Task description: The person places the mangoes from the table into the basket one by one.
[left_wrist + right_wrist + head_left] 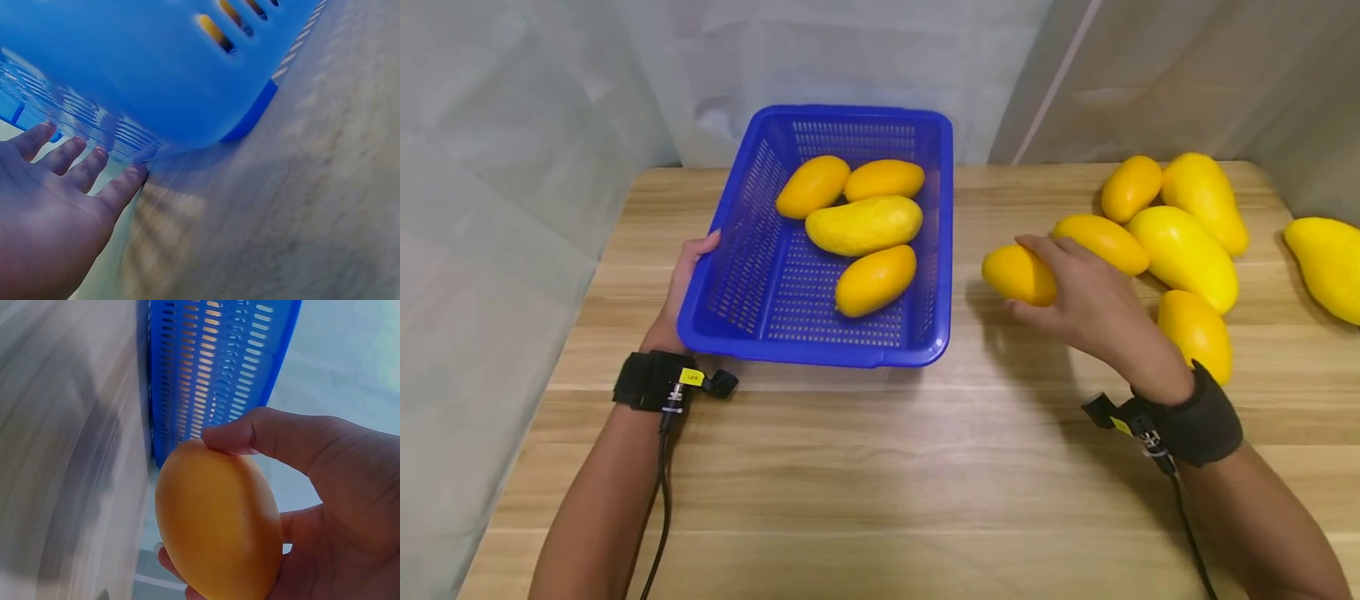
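My right hand [1093, 304] grips an orange-yellow mango [1019, 275] between thumb and fingers, just right of the basket. In the right wrist view the same mango [219, 522] fills the grasp, with its lower end hidden by the frame's edge. A blue plastic basket [816, 353] with slotted walls holds several mangoes [865, 226]. At the basket's left side is my left hand [683, 287]. Its fingers look extended against the basket wall in the left wrist view, and the basket hides part of that hand in the head view.
Several more mangoes [1183, 254] lie grouped on the wooden table [880, 467] to the right. A single yellow mango [1330, 268] sits at the far right edge. Pale sheeting [865, 58] hangs behind the table. Cables trail from both wrist bands.
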`<action>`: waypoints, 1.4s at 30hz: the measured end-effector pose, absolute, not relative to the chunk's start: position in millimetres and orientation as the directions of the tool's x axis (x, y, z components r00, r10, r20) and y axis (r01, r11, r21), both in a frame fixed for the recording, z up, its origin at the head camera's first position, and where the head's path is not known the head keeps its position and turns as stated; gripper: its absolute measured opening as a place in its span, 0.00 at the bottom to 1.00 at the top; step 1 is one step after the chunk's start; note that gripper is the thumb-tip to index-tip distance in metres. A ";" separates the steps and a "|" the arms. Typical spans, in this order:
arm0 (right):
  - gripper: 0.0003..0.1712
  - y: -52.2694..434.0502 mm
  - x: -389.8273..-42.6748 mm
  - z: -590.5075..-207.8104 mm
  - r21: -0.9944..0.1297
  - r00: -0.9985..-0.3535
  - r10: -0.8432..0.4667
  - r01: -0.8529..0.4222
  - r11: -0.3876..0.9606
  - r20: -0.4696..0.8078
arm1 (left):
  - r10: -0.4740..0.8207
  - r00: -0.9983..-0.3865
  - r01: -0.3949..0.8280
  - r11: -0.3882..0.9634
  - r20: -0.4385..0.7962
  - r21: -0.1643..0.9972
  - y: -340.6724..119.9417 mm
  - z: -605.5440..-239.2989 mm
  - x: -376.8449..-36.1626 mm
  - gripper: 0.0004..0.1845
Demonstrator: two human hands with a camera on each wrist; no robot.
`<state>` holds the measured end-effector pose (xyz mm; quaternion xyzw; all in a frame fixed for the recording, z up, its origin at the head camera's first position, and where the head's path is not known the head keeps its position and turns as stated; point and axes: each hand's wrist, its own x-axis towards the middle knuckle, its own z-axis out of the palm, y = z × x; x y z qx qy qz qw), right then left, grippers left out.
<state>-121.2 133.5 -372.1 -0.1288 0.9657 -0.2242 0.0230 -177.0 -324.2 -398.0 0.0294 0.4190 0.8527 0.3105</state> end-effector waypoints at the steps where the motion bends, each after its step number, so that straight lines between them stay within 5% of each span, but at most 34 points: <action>1: 0.46 132.0 -122.1 -372.5 -0.437 -0.965 -0.261 -0.242 0.866 0.017 | 0.557 -0.805 -0.506 -0.463 -0.205 0.728 -324.5 -398.4 -177.0 0.32; 42: 0.41 103.1 -128.2 -341.0 -0.480 -0.961 -0.235 -0.277 0.833 0.147 | 0.546 -0.817 -0.463 -0.426 -0.188 0.777 -322.2 -398.0 -176.9 0.32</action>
